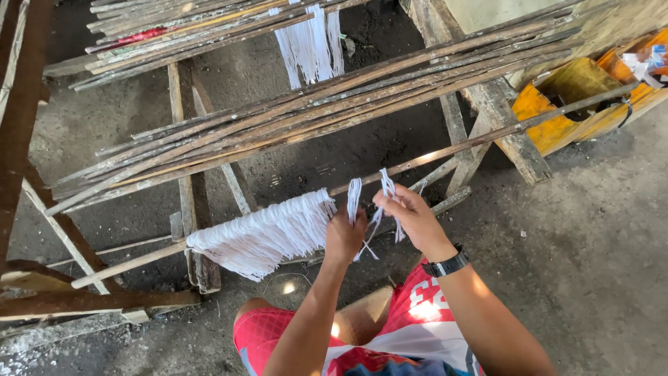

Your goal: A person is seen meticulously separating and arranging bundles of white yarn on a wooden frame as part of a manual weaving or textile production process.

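A loop of white string (385, 198) is pinched between the fingertips of the right hand (412, 217); a neighbouring loop (354, 198) is gripped by the closed left hand (344, 235). Both loops are hung over a long wooden stick (445, 150), just beside a dense bunch of white strings (268, 233); the stick is laid across a wooden rack (191, 209) over dark ground.

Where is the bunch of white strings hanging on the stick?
In the head view, the white strings hang from the long stick left of centre, beside the left hand.
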